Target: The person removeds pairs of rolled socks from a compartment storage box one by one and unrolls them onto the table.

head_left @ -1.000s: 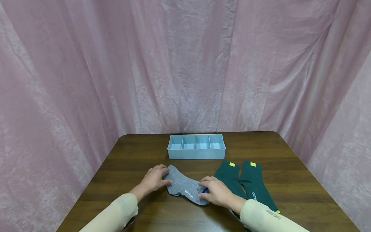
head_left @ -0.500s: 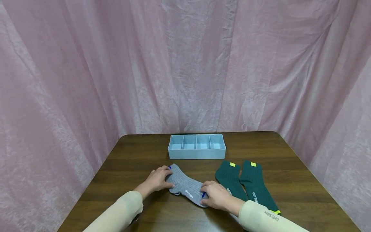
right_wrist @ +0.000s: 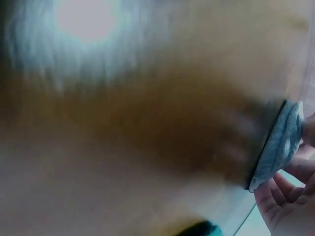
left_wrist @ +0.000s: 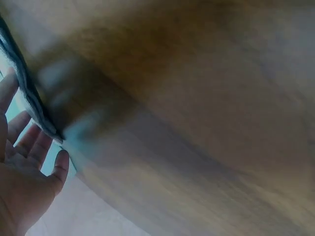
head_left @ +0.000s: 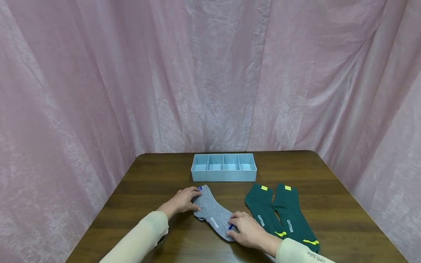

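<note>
A grey ribbed sock (head_left: 213,210) with white lettering lies flat on the wooden table, a second grey edge showing beneath its heel. My left hand (head_left: 182,199) holds it at the cuff, fingers near the blue tag and thumb toward the heel. At the toe end my right hand (head_left: 248,228) grips it between thumb and fingers, partly covering a blue stripe. In the left wrist view the sock (left_wrist: 29,93) runs along the fingers, seen edge-on. The right wrist view shows the sock's end (right_wrist: 280,147) between thumb and fingers.
Two green socks (head_left: 263,208) with yellow tags lie side by side to the right, close to the right forearm. A light blue box (head_left: 224,176) with several compartments stands behind the grey sock. Pink curtains (head_left: 210,73) hang behind the table (head_left: 158,164).
The grey sock has slid to the right at its cuff and turned more lengthwise, its toe coming nearer. The left hand has moved right, the right hand slightly closer to the body.
</note>
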A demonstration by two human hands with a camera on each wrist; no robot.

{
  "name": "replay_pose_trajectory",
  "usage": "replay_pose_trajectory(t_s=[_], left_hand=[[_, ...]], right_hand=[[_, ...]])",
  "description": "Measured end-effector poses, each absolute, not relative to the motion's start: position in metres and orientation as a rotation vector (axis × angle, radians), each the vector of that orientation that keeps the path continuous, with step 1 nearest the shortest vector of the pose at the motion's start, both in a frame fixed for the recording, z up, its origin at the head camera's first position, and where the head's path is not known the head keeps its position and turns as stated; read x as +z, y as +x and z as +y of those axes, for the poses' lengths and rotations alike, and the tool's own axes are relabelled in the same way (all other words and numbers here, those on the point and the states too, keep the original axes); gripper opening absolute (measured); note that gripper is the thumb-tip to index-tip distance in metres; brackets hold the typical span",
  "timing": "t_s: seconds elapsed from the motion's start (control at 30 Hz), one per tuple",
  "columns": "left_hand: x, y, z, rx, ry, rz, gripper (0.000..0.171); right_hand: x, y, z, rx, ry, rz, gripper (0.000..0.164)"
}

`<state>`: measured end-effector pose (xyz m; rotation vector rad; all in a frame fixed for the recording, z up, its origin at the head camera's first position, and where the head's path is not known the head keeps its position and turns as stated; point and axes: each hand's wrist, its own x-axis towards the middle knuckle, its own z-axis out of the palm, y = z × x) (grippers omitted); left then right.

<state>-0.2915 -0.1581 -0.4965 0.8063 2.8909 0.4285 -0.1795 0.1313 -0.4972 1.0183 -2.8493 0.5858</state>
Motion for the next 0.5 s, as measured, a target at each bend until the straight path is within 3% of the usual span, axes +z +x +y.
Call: replay_pose_trajectory(t_s=[0.5], left_hand=[[-0.502, -0.294, -0.140, 0.325, 0.832, 3.041, 0.054]], right_hand=[[-0.502, -0.165, 0.123, 0.578, 0.887, -2.830, 0.037]])
